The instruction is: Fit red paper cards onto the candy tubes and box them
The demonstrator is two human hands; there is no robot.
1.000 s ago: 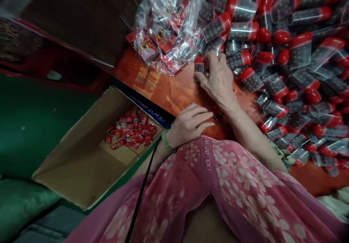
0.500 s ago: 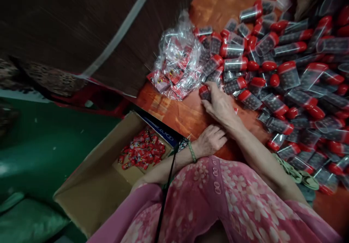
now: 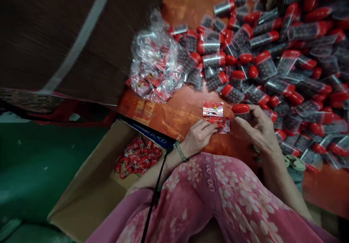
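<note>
My right hand is closed round a clear container with a red cap, above the orange surface close to the pile. My left hand rests on the surface with its fingertips on a small red packet; whether it pinches the packet is hard to tell. Just above that lies another red printed packet. Many red-capped containers with dark contents are heaped on the right. A clear plastic bag with red packets sits left of the heap.
An open cardboard box holding small red items stands at the lower left, below the surface's edge. A large dark brown box with a pale strip fills the upper left. Green floor shows beyond.
My right hand has moved right and nearer to me with the container, uncovering the red packets. My left hand now touches one. The view has shifted right.
</note>
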